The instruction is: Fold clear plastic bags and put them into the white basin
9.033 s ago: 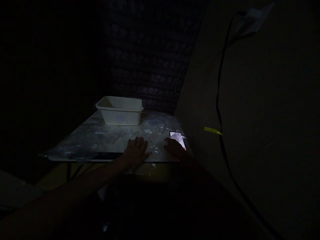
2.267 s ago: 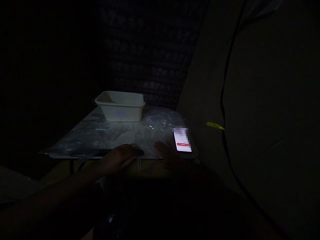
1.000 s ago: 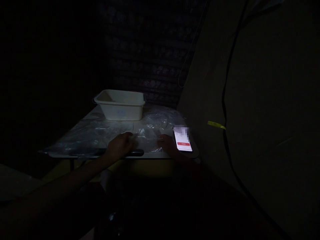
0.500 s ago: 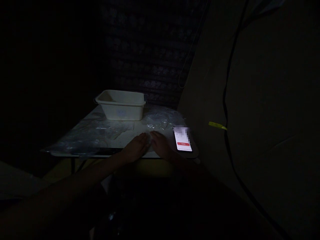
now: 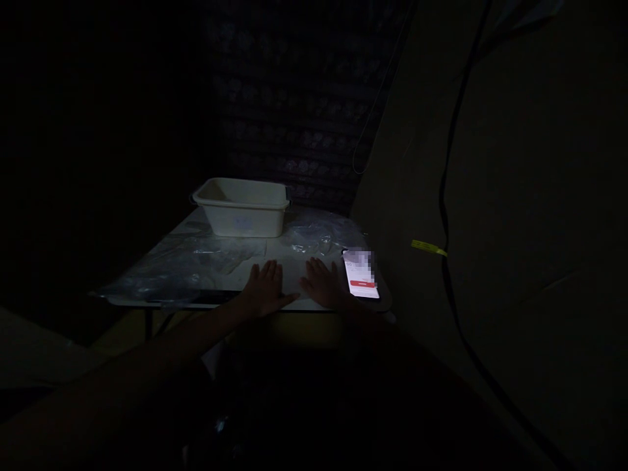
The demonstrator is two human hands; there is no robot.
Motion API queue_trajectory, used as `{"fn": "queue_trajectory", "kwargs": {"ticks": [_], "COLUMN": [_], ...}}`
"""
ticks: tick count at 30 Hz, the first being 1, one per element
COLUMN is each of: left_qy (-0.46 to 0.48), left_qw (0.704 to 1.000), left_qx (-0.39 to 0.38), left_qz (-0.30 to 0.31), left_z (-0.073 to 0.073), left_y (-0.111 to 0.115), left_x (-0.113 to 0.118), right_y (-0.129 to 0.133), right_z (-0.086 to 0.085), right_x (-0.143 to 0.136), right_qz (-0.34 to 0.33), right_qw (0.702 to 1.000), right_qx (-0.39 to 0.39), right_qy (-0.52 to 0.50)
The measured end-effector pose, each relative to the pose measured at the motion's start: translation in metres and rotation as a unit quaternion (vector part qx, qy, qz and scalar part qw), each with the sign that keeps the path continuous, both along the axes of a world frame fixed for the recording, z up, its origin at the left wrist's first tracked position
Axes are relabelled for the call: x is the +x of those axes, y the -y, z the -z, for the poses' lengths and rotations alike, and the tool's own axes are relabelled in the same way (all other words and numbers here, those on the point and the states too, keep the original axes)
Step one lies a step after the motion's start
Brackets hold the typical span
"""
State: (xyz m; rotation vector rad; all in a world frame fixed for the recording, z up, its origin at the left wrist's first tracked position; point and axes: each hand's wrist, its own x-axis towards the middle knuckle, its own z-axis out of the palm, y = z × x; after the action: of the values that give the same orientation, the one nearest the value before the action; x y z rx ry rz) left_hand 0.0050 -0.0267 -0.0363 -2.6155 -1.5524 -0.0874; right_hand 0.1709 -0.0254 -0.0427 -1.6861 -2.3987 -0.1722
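Note:
My left hand (image 5: 263, 288) lies palm down near the front edge of a pale table (image 5: 290, 251), fingers stretched forward and thumb out to the right. To its right, my right hand (image 5: 321, 281) also rests palm down with its fingers extended. A gap separates the two, and neither holds anything. Just right of my right hand, a phone (image 5: 362, 275) with a lit screen and a red bar lies on the table. Clear plastic film (image 5: 196, 258) spreads left of my left hand, and more crumpled film (image 5: 318, 237) lies beyond my right hand.
A cream plastic tub (image 5: 245, 219) stands at the back left of the table. A dark cable (image 5: 444, 196) with a yellow tag (image 5: 428, 247) hangs at the right against a brownish surface. The surroundings are very dark.
My hands have moved apart, left hand leftward and right hand slightly rightward. Their fingers now point forward, where before they angled in towards each other.

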Motion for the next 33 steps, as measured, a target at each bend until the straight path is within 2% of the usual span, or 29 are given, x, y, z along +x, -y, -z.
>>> {"fn": "queue_trajectory", "kwargs": {"ticks": [2, 4, 7, 9, 11, 18, 24, 28, 30, 33], "left_qy": [0.005, 0.014, 0.020, -0.007, -0.038, -0.106, -0.119, -0.074, -0.042, -0.023], "left_qw": [1.000, 0.999, 0.990, 0.977, 0.969, 0.962, 0.962, 0.976, 0.984, 0.988], "left_qx": [0.012, 0.037, 0.063, 0.047, 0.049, 0.061, 0.067, 0.061, 0.062, 0.059], "left_qz": [-0.006, 0.015, 0.125, 0.208, 0.240, 0.246, 0.237, 0.194, 0.164, 0.138], "left_z": [-0.003, -0.011, -0.029, -0.040, -0.047, -0.045, -0.044, -0.047, -0.050, -0.054], "left_y": [-0.001, -0.001, 0.004, 0.011, 0.019, 0.031, 0.027, 0.021, 0.017, 0.013], "left_x": [-0.003, -0.005, -0.004, 0.002, 0.011, 0.030, 0.029, 0.020, 0.015, 0.009], "right_y": [0.001, 0.001, 0.000, -0.002, -0.004, -0.003, -0.004, -0.005, -0.006, -0.007], "right_z": [-0.001, -0.005, -0.013, -0.020, -0.025, -0.029, -0.027, -0.035, -0.040, -0.040], "right_x": [0.002, 0.003, 0.004, 0.004, 0.003, 0.004, 0.008, 0.013, 0.017, 0.024], "right_qz": [0.000, -0.002, 0.008, 0.018, 0.028, 0.028, 0.053, 0.044, 0.075, 0.177], "right_qw": [1.000, 1.000, 0.999, 0.997, 0.995, 0.993, 0.990, 0.990, 0.989, 0.973], "right_qx": [0.006, 0.012, 0.021, 0.026, 0.028, 0.029, 0.012, 0.005, 0.027, 0.102], "right_qy": [-0.007, -0.019, -0.043, -0.065, -0.089, -0.112, -0.134, -0.131, -0.121, -0.107]}}
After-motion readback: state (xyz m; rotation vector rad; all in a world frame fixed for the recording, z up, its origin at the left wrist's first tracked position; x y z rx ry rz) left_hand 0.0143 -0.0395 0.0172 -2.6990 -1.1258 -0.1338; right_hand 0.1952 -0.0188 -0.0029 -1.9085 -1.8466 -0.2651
